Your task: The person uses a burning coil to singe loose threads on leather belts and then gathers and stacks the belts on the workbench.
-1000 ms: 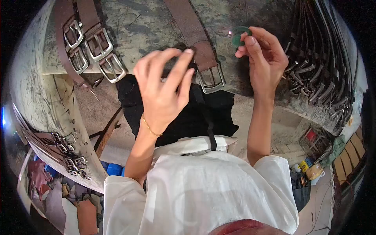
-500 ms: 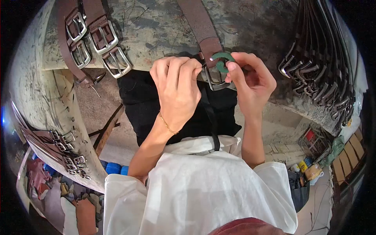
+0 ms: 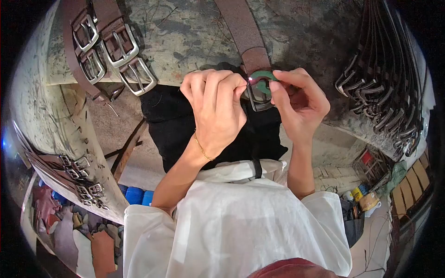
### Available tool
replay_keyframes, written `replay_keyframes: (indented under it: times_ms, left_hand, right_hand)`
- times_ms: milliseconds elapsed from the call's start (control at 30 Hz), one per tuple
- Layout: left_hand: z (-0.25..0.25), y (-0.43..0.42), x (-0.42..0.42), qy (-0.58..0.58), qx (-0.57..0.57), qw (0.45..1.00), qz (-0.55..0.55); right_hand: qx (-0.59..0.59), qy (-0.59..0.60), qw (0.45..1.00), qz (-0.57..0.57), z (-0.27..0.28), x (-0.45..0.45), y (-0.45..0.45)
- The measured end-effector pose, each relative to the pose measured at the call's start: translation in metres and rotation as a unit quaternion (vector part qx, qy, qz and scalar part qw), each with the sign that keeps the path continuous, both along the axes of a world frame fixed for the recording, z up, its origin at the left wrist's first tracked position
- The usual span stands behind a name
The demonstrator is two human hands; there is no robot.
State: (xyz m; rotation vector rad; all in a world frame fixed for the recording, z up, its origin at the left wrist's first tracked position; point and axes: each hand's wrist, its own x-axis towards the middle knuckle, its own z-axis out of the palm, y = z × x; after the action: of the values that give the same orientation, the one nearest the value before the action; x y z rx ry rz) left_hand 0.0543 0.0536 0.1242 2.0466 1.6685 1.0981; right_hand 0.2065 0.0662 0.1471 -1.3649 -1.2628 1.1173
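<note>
A brown leather belt (image 3: 241, 28) hangs over the worn surface, with a metal buckle (image 3: 260, 107) at its near end. My right hand (image 3: 301, 99) pinches a green C-shaped tool (image 3: 262, 74) between thumb and fingers, over the buckle. A small bright, pinkish light shows at the tool's left tip, at the belt's edge. My left hand (image 3: 215, 99) is closed in a pinch right beside that tip. What its fingertips hold is too small to make out.
Several belts with silver buckles (image 3: 139, 76) hang at the left. A thick bunch of buckled straps (image 3: 371, 92) hangs at the right. More buckled straps (image 3: 76, 176) lie at the lower left, above leather scraps (image 3: 102, 252). Black cloth (image 3: 176, 125) covers my lap.
The green tool's tip has moved down to beside my left fingertips, and its light is brighter. Both hands have shifted slightly right in view.
</note>
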Motion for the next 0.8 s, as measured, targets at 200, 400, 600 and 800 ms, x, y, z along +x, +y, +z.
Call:
replay_keyframes:
  times_ms: [200, 400, 600, 800]
  left_hand:
    - [0.001, 0.000, -0.006, -0.036, 0.023, 0.999, -0.004]
    - [0.022, 0.028, -0.016, 0.023, 0.049, 0.996, -0.075]
    - [0.053, 0.053, -0.017, 0.165, -0.003, 0.966, -0.201]
    - [0.070, 0.065, -0.014, 0.317, 0.000, 0.897, -0.308]
  right_hand:
    - [-0.010, 0.093, 0.994, -0.049, 0.000, 0.005, -0.002]
    - [-0.011, 0.268, 0.951, -0.156, -0.001, 0.032, -0.002]
    - [-0.014, 0.286, 0.947, -0.149, -0.006, 0.037, -0.004]
    - [-0.014, 0.269, 0.951, -0.151, -0.005, 0.036, -0.003]
